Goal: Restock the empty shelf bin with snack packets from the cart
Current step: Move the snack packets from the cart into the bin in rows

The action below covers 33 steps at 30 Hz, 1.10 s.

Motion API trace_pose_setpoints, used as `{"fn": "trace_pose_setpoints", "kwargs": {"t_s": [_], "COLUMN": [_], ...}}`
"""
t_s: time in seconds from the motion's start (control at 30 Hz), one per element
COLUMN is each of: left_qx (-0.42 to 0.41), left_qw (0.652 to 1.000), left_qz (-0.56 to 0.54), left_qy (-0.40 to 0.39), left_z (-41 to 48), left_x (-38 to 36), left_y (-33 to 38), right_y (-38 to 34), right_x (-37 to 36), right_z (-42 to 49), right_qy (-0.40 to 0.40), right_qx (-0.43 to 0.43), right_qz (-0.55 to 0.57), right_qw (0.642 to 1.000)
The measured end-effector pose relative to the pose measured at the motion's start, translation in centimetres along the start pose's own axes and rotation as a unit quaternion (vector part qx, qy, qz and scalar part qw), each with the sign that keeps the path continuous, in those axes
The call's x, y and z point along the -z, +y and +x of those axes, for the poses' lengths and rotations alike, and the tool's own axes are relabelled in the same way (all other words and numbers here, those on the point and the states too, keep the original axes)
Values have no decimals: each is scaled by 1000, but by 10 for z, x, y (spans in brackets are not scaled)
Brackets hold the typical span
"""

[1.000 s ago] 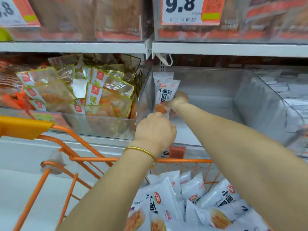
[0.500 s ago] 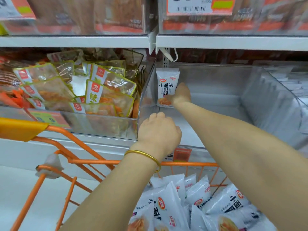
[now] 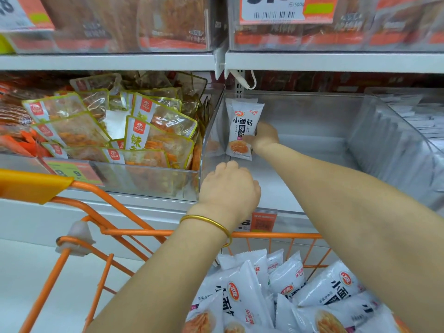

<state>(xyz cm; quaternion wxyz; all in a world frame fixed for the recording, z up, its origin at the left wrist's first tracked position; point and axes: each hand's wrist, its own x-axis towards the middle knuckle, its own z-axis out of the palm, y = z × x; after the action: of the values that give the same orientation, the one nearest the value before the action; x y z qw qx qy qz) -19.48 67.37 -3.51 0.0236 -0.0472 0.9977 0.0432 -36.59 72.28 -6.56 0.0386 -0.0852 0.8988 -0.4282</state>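
Hands first: the right hand (image 3: 264, 137) reaches deep into the clear shelf bin (image 3: 312, 116) and grips a white snack packet (image 3: 243, 126) by its lower right edge, the fingers mostly hidden behind it; the left hand (image 3: 228, 188) sits at the bin's front left corner, knuckles to the camera and fingers curled, though whether they hold the rim cannot be told. The snack packet stands upright in the back left corner of the bin, close against the clear left wall, its base on the bin floor; black characters run down its face above a picture of orange food. A gold bangle (image 3: 206, 222) circles the left wrist.

Below the arms stands the orange wire cart (image 3: 276, 235), pulled up against the shelf front; a heap of matching white packets (image 3: 252, 284) lies in its basket. An orange shelf label (image 3: 263, 222) hangs on the shelf edge just under the bin, partly covered by the left hand. To the left, a neighbouring bin (image 3: 144, 179) is full of green-edged pouches (image 3: 158, 131); to the right, another clear bin (image 3: 408, 121) holds pale packs, too blurred to read. On the shelf above (image 3: 336, 61) sit more clear bins of reddish goods, with a price tag (image 3: 286, 8) clipped to one.
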Motion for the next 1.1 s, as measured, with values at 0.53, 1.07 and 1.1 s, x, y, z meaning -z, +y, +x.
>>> {"fn": "trace_pose_setpoints", "kwargs": {"t_s": [0.53, 1.07, 1.1], "left_qx": [-7, -70, -75], "left_qw": [1000, 984, 982], "left_qz": [-4, -103, -105], "left_qy": [16, 131, 140], "left_z": [2, -20, -23], "left_x": [-2, 13, 13], "left_y": [-1, 32, 37], "right_y": [2, 15, 24], "right_x": [-6, 158, 158], "right_z": [6, -225, -232], "right_qy": [-1, -286, -290], "right_qx": [-21, 83, 88], "right_qz": [-19, -217, -285], "right_qw": [1000, 929, 909]}}
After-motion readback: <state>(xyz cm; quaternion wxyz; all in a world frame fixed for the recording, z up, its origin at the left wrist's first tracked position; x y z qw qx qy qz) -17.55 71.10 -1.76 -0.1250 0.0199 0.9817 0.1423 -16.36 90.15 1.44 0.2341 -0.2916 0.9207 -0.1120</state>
